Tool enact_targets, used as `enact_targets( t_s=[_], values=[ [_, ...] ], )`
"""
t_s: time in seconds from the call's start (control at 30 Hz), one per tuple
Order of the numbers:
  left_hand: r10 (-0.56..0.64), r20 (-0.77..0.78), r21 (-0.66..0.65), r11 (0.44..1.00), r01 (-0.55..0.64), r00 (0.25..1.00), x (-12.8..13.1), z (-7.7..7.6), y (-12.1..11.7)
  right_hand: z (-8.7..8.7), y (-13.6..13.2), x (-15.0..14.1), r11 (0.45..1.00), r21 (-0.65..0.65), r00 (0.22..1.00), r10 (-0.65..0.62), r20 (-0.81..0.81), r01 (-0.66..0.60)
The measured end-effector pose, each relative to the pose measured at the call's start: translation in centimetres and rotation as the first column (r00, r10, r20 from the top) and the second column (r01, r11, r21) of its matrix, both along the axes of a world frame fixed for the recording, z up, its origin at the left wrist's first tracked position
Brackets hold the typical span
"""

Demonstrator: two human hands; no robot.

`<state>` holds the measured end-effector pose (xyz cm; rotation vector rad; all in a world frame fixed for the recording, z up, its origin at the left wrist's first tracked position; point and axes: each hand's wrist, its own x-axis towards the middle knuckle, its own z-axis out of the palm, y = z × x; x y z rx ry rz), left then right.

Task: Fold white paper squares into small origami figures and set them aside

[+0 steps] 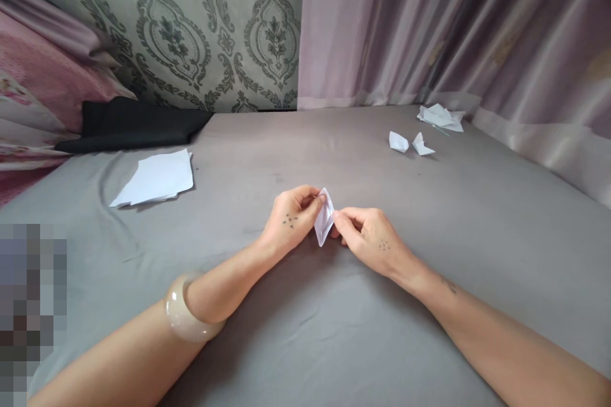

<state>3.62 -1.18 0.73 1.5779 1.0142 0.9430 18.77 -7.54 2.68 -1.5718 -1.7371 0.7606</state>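
Note:
Between my two hands is a small piece of folded white paper (323, 226), diamond-shaped from here, with an opening along its middle. My left hand (294, 217) pinches its upper left side between thumb and fingers. On the other side, my right hand (366, 229) grips the paper's right edge with thumb and forefinger. The fingertips behind the paper are partly hidden. Both hands are just above the grey sheet (305, 343). A pale bangle is around my left forearm.
A stack of white paper sheets (160, 178) lies at the left, in front of a folded black cloth (138, 124). Two small folded white papers (398, 142) sit at the right, with more folded paper (440, 116) behind them. Curtains (372, 32) and a patterned wall (219, 32) border the back.

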Motion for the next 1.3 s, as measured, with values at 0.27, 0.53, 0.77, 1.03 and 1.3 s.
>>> enact_targets(
  t_s=[0.27,0.53,0.77,1.03,1.3],
  values=[
    [0.08,-0.154,0.163,0.985,-0.054,0.985,0.4,1.2,-0.8,-0.5,0.3,-0.3,0.998,0.011,0.998,-0.056,0.043,0.055],
    [0.06,-0.334,0.251,0.968,0.028,0.941,0.4,1.0,-0.3,0.1,0.4,-0.7,0.984,0.006,0.944,-0.175,0.279,0.18],
    [0.013,-0.533,0.23,0.964,0.13,0.846,0.9,1.1,0.8,0.0,1.3,-0.7,0.984,0.012,0.9,-0.168,0.403,0.179],
    [-0.024,-0.617,0.183,0.968,0.173,0.787,1.3,0.8,1.4,-0.9,2.7,0.3,0.975,0.037,0.94,-0.222,0.259,0.22],
    [0.078,-0.572,0.171,0.985,0.026,0.816,1.1,0.9,1.1,-1.7,3.7,0.4,0.972,0.179,0.985,-0.164,0.051,0.153]
  ],
)
